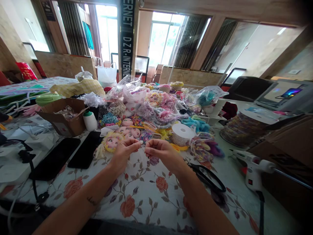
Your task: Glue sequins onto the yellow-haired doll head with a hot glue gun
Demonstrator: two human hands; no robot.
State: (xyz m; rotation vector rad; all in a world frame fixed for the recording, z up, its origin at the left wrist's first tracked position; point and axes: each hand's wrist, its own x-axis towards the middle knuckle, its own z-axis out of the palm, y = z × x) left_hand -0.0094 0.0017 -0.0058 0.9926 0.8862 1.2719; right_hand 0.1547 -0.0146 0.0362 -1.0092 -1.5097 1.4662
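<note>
Both hands meet over the floral tablecloth [146, 202], fingertips a short gap apart. My left hand [126, 150] is closed in a pinch on a small white piece [141, 142], too small to name. The fingers of my right hand [161, 151] are also pinched together; what they hold, if anything, cannot be made out. Just beyond my left hand lies a doll head with yellow yarn hair [111, 143], beside several bare doll faces [127, 131]. Black-handled scissors [210, 178] rest by my right forearm. A white spool [183, 133] stands past my right hand.
Two black phones [84, 150] lie at left, near a cardboard box [65, 120] and a white thread cone [90, 121]. Fluffy yarn [161, 104] and plastic bags are heaped at the back. A glue gun [253, 166] and a large yarn reel [246, 127] are at right.
</note>
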